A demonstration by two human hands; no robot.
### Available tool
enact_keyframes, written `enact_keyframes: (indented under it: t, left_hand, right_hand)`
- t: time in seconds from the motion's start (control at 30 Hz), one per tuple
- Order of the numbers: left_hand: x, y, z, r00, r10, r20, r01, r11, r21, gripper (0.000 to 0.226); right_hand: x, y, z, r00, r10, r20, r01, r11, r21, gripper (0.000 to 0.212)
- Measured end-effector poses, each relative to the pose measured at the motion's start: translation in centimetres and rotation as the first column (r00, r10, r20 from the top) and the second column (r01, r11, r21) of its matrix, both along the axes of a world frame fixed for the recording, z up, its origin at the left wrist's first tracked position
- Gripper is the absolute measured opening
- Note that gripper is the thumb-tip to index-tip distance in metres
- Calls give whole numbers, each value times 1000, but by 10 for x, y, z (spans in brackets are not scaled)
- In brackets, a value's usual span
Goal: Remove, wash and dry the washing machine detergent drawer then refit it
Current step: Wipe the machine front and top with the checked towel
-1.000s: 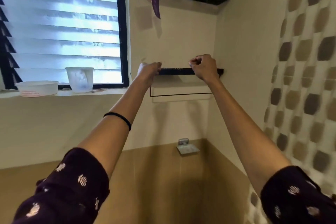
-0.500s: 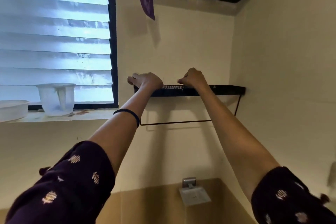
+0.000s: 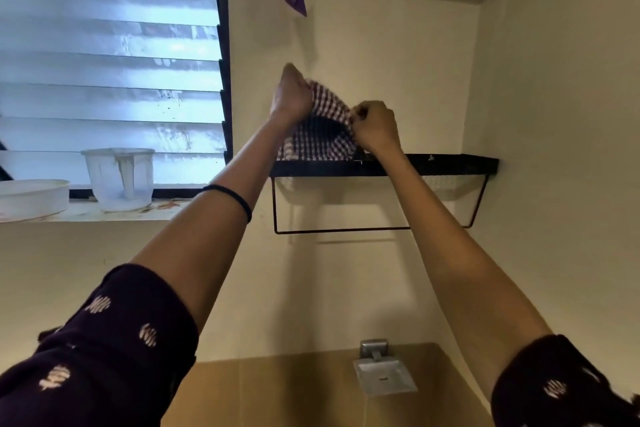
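Gripping the checked cloth (image 3: 322,128) over the black shelf (image 3: 450,163), left hand (image 3: 292,97) and right hand (image 3: 374,128) were both clenched on its fabric, detergent drawer was nowhere in view, and a lopsided tug risked snagging it on the shelf rim or dropping it.

Both arms are stretched upward and forward, the forearms bare and the dark dotted sleeves (image 3: 114,340) bunched at the elbows. A black band (image 3: 230,199) is worn on the left wrist. The left grip (image 3: 292,99) is curled round a checked cloth (image 3: 322,130), whose other edge is pinched by the right grip (image 3: 375,126).
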State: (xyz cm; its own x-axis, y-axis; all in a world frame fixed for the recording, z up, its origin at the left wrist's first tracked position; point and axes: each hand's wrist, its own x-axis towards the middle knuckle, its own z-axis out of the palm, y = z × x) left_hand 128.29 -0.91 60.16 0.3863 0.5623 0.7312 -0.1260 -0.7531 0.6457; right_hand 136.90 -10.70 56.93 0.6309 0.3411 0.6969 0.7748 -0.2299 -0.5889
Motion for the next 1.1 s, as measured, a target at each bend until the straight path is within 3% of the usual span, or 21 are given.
enact_keyframes:
  t: [0.07, 0.13, 0.2, 0.3, 0.43, 0.5, 0.6, 0.67, 0.77, 0.9, 1.0, 1.1]
  left_hand:
    - [-15, -3, 15, 949, -242, 204, 270, 955, -125, 24]
    - [-38, -11, 30, 784, -472, 404, 580, 789, -204, 27]
    - [-63, -17, 42, 686, -541, 486, 682, 710, -172, 28]
    - [-106, -10, 49, 729, -549, 408, 621, 782, -57, 39]
    - [-182, -8, 30, 776, -596, 206, 611, 792, -12, 41]
    - [-231, -15, 9, 776, -631, -1, 630, 776, -22, 32]
    - [-310, -24, -26, 758, -588, -281, 597, 800, -62, 28]
    - [-372, -29, -49, 770, -518, -374, 530, 844, -76, 36]
    - [-460, -45, -80, 816, -360, -451, 369, 927, -73, 38]
    - [-573, -69, -112, 854, -97, -511, 93, 995, -33, 29]
    - [-634, -84, -131, 670, 69, -739, -15, 997, 80, 24]
    - [-675, -104, -152, 439, 191, -878, -120, 981, 153, 52]
  right_hand:
    - [-17, -2, 5, 997, 70, 43, -75, 989, 130, 18]
    - [-36, -4, 9, 982, 176, 74, -189, 947, 260, 11]
    - [-60, -9, 10, 934, 341, 103, -356, 881, 312, 12]
    - [-107, -16, 3, 849, 506, 150, -523, 769, 368, 16]
    - [-167, -25, -11, 932, 315, 182, -361, 747, 559, 4]
    - [-204, -31, -21, 911, 387, 143, -410, 811, 417, 25]
    - [-271, -39, -46, 790, 610, 53, -611, 792, -12, 61]
    - [-325, -50, -70, 759, 647, -71, -651, 749, -124, 57]
    - [-390, -66, -110, 681, 669, -298, -730, 652, -206, 32]
    - [-483, -90, -162, 641, 649, -410, -766, 577, -282, 27]
    - [-539, -91, -187, 768, 513, -384, -633, 703, -324, 29]
    - [-599, -95, -195, 950, 265, -165, -308, 882, -356, 26]
